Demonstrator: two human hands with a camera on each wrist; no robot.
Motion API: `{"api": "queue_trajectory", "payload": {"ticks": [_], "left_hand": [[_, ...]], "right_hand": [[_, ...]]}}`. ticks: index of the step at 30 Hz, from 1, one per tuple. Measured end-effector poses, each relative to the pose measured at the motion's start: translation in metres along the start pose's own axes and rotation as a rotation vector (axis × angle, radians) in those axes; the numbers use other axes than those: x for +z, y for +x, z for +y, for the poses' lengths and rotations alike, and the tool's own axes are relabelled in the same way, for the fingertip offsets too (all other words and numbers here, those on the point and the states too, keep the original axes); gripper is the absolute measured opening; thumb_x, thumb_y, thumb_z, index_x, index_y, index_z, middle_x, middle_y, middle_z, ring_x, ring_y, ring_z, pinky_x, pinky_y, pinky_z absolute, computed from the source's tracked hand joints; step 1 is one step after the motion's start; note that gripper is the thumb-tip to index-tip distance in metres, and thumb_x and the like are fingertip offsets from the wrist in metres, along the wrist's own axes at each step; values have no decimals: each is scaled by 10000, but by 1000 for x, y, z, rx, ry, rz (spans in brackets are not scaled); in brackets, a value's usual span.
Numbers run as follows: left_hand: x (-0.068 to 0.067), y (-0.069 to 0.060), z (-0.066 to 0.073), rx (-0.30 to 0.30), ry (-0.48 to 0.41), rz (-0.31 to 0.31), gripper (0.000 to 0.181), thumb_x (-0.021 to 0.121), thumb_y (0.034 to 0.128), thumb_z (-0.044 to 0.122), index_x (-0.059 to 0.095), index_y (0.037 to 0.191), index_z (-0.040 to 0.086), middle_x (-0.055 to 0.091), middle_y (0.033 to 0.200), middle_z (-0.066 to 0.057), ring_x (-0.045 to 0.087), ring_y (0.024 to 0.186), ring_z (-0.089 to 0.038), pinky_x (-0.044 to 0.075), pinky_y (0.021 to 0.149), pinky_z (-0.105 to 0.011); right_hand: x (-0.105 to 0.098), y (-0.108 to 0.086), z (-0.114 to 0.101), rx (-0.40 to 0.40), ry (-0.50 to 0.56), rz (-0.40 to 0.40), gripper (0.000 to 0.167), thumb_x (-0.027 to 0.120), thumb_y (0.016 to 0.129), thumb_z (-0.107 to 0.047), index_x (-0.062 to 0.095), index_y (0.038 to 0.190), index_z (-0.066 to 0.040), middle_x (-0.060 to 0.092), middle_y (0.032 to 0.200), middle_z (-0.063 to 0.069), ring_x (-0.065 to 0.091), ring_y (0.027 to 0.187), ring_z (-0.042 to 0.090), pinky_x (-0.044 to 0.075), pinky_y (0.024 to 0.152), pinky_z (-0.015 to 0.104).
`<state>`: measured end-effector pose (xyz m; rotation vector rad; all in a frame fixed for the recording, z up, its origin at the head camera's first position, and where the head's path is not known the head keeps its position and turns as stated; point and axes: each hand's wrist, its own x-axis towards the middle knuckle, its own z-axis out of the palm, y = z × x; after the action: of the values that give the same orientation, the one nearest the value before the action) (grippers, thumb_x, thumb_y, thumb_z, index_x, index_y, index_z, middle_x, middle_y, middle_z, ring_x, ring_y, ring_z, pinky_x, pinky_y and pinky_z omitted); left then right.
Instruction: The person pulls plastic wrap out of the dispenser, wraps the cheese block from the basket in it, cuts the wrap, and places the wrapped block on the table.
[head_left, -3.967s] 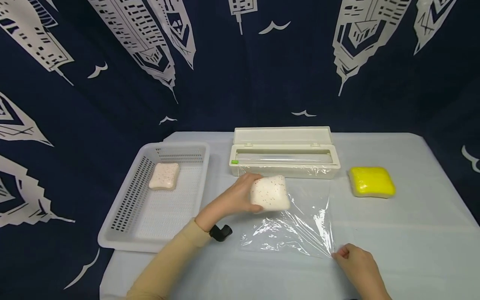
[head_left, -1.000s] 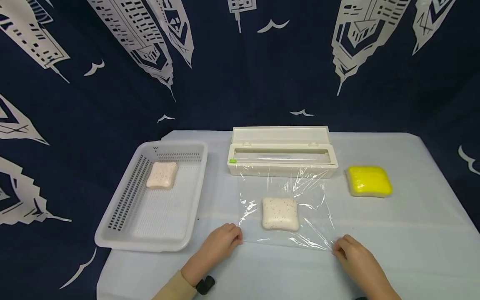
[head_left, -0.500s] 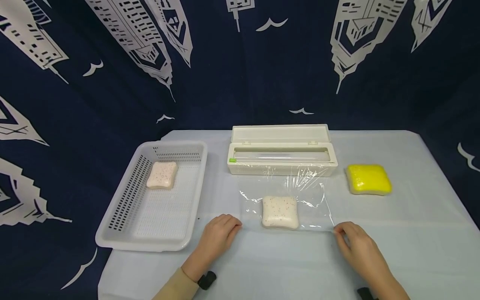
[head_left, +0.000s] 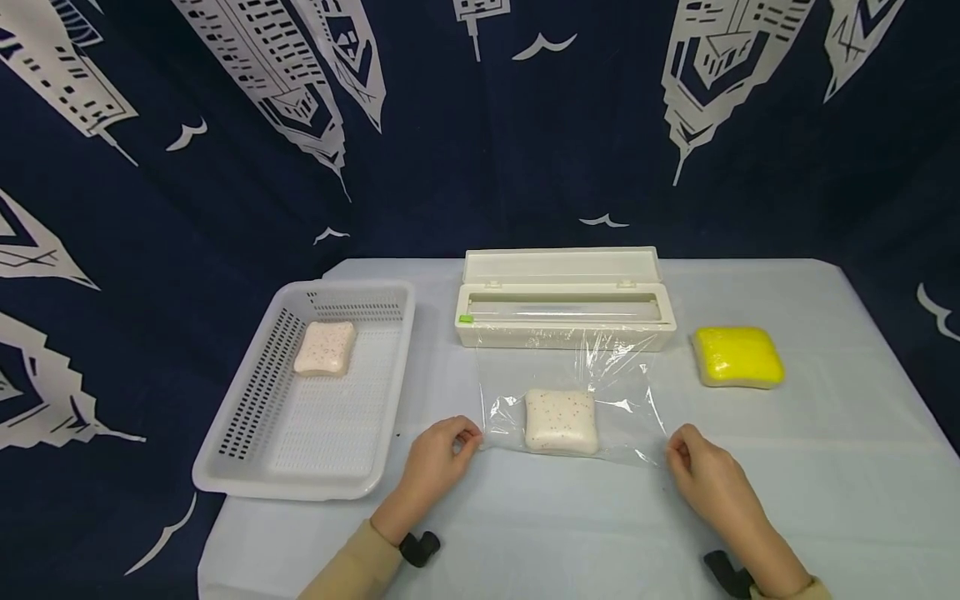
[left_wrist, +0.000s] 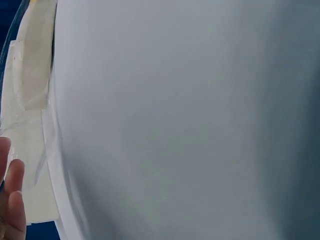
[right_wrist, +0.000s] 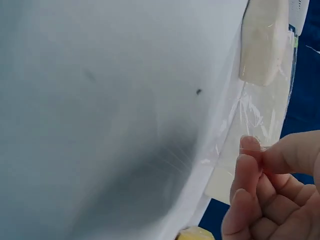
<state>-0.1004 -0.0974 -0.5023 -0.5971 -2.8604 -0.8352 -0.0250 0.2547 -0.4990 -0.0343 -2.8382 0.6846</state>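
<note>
A speckled white block [head_left: 561, 422] lies on a sheet of clear film [head_left: 626, 429] that runs from the cream dispenser box [head_left: 566, 337]. My left hand [head_left: 437, 457] pinches the film's near left corner, thumb and forefinger together. At the near right corner my right hand [head_left: 711, 479] pinches the film. In the right wrist view, film shows between the thumb and forefinger of my right hand [right_wrist: 275, 185], and the block [right_wrist: 264, 45] is beyond. The left wrist view shows only some fingertips of my left hand [left_wrist: 14, 200] at its edge.
On the left stands a white perforated basket [head_left: 300, 490] with a second speckled block [head_left: 326, 348] inside. A yellow wrapped block [head_left: 738, 357] sits on the table right of the box, whose lid stands open. A dark patterned cloth [head_left: 510, 150] hangs behind.
My left hand has set the speckled block on the film and moved to the film's near left corner. Both hands have since shifted slightly away from me, with the film's near edge.
</note>
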Motion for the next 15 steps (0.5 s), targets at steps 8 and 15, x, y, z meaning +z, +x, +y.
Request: {"api": "queue_trajectory", "payload": {"ticks": [8, 15], "left_hand": [[-1, 10, -2, 42, 60, -3, 81, 757, 846, 142, 688, 826, 178, 647, 729, 85, 555, 663, -51, 426, 583, -185], [1, 21, -2, 20, 120, -126, 91, 758, 839, 144, 668, 821, 152, 613, 683, 84, 509, 607, -51, 388, 549, -191]], "right_hand": [[-5, 14, 1, -21, 7, -111, 79, 617, 855, 7, 548, 839, -28, 449, 592, -13, 396, 528, 118, 324, 472, 225], [-6, 28, 2, 13, -24, -237, 75, 642, 866, -38, 573, 867, -9, 476, 618, -7, 421, 555, 143, 347, 512, 264]]}}
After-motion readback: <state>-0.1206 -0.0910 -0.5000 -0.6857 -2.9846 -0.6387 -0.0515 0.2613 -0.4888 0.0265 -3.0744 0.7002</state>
